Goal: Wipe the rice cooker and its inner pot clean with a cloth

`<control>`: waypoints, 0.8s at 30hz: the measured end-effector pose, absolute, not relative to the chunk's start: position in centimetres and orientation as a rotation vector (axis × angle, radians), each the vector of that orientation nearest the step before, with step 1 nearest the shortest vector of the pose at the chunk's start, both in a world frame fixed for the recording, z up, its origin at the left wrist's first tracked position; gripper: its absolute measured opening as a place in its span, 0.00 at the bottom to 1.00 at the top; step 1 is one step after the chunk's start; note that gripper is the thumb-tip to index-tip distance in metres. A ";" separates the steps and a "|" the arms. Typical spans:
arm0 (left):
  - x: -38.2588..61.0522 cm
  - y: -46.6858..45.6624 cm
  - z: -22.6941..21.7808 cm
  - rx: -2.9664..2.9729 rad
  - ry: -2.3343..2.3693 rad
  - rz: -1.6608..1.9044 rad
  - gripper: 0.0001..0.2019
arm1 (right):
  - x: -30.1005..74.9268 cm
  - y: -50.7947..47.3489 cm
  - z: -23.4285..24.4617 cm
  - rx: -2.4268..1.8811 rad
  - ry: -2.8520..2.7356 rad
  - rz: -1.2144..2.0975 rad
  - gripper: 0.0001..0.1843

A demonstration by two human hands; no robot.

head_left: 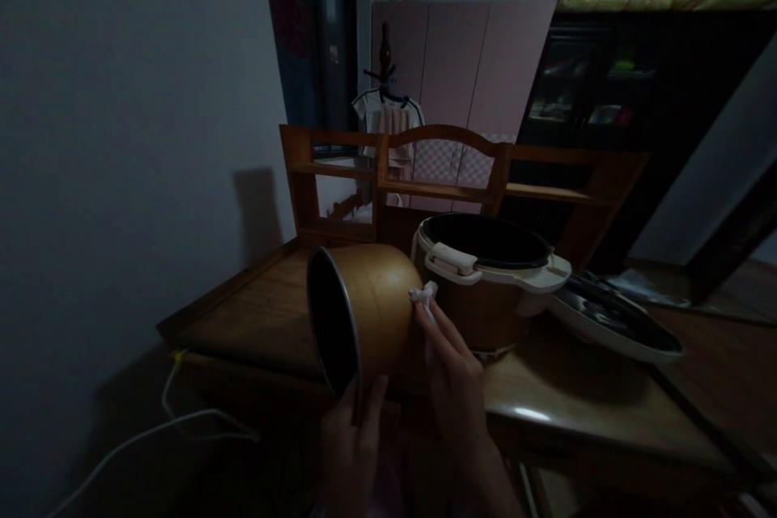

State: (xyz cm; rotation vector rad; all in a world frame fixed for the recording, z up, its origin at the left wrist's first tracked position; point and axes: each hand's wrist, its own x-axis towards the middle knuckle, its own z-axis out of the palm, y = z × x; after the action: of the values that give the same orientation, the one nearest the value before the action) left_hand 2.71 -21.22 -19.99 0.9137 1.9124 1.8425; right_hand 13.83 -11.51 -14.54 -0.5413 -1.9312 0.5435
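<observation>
Tilted on its side, a gold inner pot [382,299] with a dark inside hangs over the desk's front edge. My left hand [355,429] grips its rim from below, thumb outside. In my right hand [452,356] is a crumpled white tissue [425,291], pressed to the pot's outer wall near its base. Just behind stands the rice cooker body [479,299], gold with a cream rim and handle, its black opening facing up. The cooker's detached lid [616,320] rests to the right with its dark inner side up.
A wooden desk [255,307] with a low shelf rack [446,190] along its back bears these things. A white cord [200,417] hangs at the left front, beside a plain wall [133,137]. Pink wardrobes [455,65] and a dark cabinet [607,121] stand farther off.
</observation>
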 end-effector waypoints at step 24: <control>2.1 -21.8 -20.2 1.035 2.073 1.808 0.21 | 20.3 -15.4 -6.8 -0.449 -2.164 0.240 0.23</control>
State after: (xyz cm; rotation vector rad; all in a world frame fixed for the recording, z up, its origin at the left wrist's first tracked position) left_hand 2.11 -21.78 -20.25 1.0353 2.0726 1.8078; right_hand 20.27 -15.39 -6.81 -0.4490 -2.1639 0.2401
